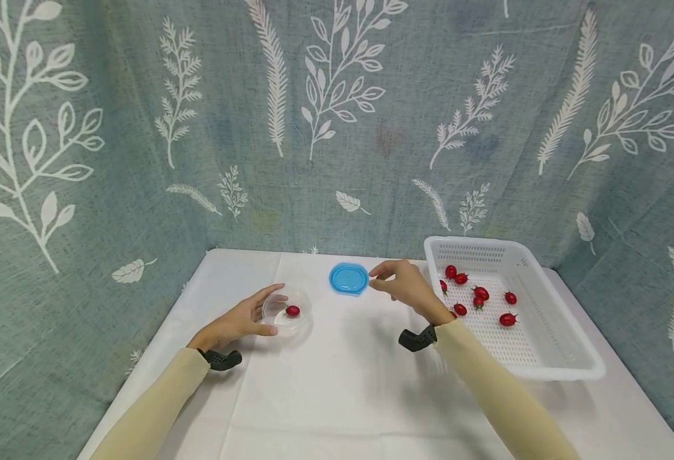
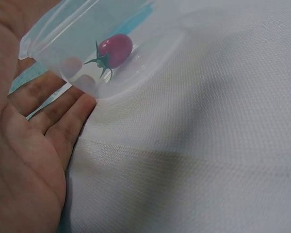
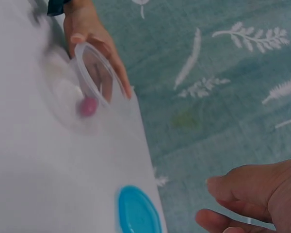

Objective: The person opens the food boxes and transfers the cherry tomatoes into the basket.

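A clear plastic bowl [image 1: 301, 323] stands on the white cloth with one red cherry tomato [image 1: 292, 311] inside it. My left hand [image 1: 273, 311] holds the bowl, fingers along its far wall and thumb on the near side. The left wrist view shows the tomato [image 2: 115, 50] with its green stem through the bowl wall [image 2: 150, 53], against my fingers [image 2: 63, 104]. My right hand [image 1: 378, 280] hovers just right of a blue lid [image 1: 349, 279], fingers relaxed and holding nothing. In the right wrist view the lid [image 3: 138, 211] lies below my hand [image 3: 208, 201], with the bowl [image 3: 68, 92] beyond.
A white perforated basket [image 1: 555, 372] sits at the right of the table with several cherry tomatoes [image 1: 480, 293] scattered in it. Leaf-patterned teal fabric [image 1: 337, 128] closes off the back and both sides. White cloth [image 1: 337, 383] covers the table toward me.
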### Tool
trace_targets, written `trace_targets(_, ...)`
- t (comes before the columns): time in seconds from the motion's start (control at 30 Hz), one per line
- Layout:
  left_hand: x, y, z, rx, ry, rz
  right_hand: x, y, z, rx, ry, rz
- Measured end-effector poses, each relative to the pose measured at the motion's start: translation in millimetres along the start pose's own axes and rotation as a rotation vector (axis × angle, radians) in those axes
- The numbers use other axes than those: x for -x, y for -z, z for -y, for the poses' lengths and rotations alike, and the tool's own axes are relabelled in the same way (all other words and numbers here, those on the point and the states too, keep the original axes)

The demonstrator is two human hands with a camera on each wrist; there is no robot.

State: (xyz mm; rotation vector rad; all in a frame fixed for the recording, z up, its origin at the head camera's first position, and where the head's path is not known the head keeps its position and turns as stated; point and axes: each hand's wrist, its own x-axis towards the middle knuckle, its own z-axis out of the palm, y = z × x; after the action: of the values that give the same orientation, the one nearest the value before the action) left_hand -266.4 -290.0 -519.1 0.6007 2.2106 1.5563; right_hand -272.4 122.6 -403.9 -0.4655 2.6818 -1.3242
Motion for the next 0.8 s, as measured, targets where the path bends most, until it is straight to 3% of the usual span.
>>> trace_targets(0.8, -1.6, -2.6, -3.2, 0.026, 0.034, -0.012, -27, -99, 30, -0.108, 0.039, 0.17)
